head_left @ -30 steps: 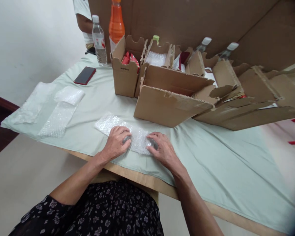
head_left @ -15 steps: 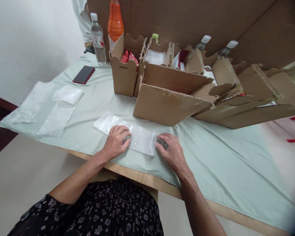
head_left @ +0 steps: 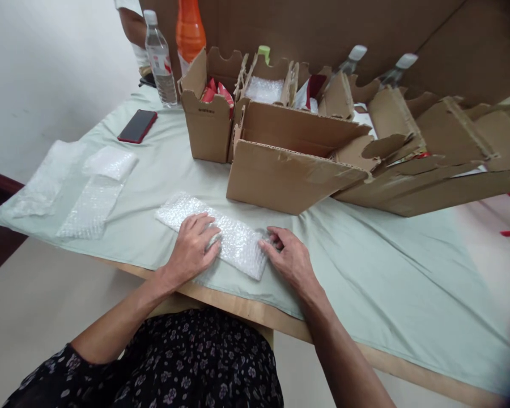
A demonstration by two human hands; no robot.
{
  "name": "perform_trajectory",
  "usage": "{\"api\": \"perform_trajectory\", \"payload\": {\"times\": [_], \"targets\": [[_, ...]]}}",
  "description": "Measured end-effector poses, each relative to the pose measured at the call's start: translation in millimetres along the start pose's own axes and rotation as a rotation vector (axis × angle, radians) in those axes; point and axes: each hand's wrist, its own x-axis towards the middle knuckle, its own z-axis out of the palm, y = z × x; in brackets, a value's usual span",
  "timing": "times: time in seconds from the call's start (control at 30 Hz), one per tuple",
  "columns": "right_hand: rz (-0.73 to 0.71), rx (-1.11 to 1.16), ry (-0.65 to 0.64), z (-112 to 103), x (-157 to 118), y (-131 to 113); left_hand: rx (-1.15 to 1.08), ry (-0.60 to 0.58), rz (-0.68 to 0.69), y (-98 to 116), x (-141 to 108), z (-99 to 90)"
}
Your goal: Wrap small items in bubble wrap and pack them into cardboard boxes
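A strip of bubble wrap (head_left: 238, 238) lies flat on the cloth close to the table's front edge. My left hand (head_left: 194, 243) rests on its middle part, fingers stretched and slightly spread, hiding a piece of it. At the strip's right end is my right hand (head_left: 287, 252), its thumb touching the edge and its fingers loosely bent, with a gap between thumb and forefinger. Further left, more bubble wrap pieces (head_left: 96, 198) lie on the cloth, one across another.
Behind the strip stands an open cardboard box (head_left: 289, 178), with several more boxes holding packets around it. A phone (head_left: 138, 126), a water bottle (head_left: 160, 68) and an orange bottle (head_left: 190, 34) are at the back left. Another person's arm (head_left: 131, 25) shows behind them.
My left hand's fingers have straightened out on the bubble wrap. The strip's right end, raised and creased before, now lies flatter, and my right thumb has come onto its edge.
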Motion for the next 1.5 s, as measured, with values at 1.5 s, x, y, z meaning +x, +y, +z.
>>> {"api": "perform_trajectory", "payload": {"times": [1.5], "targets": [[-0.464,-0.026,-0.453,-35,15,-3,-0.154,-0.214,0.006,4,-14,-0.4]]}}
